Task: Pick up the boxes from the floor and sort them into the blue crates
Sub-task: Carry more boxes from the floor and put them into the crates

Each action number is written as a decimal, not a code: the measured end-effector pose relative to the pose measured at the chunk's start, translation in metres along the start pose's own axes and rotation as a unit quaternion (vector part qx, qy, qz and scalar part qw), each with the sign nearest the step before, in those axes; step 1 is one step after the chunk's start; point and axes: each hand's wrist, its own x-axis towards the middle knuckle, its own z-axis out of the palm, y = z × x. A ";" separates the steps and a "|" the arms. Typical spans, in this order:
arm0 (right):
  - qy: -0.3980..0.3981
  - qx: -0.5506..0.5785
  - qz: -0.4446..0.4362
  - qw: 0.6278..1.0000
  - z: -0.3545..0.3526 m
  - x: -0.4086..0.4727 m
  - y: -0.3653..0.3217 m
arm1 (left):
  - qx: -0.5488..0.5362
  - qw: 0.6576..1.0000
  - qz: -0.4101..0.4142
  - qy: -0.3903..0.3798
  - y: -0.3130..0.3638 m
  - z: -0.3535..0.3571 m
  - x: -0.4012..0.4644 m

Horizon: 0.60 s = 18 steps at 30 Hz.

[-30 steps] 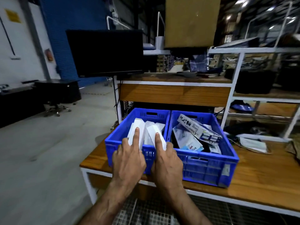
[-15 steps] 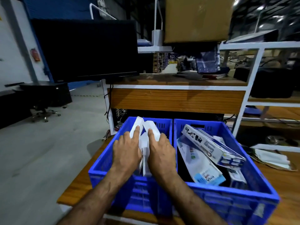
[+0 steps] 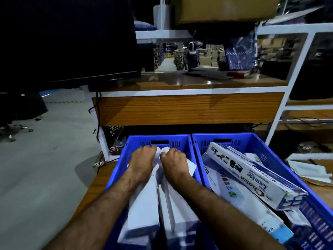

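White boxes (image 3: 144, 212) sit inside the left blue crate (image 3: 124, 159) on the desk (image 3: 86, 197); I see my left hand (image 3: 142, 159) and right hand (image 3: 173, 161) curled, gripping their far ends.

Your fingers (image 3: 150, 148) curl over smooth, matt white cardboard boxes (image 3: 142, 210). Round them, the crate (image 3: 124, 159) is ribbed blue plastic. Beyond, the shelf (image 3: 187, 110) is glossy wood.

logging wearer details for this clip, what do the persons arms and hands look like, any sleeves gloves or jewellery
Both forearms are bare up to the frame's lower edge: no sleeves show. The left hand and the right hand wear no gloves. No watch, band or ring shows on the visible backs and wrists; the fingertips are hidden among the boxes.
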 end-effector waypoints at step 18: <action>-0.052 0.170 -0.006 0.984 0.050 0.036 -0.006 | -0.142 0.983 -0.045 -0.106 -0.019 0.064 0.024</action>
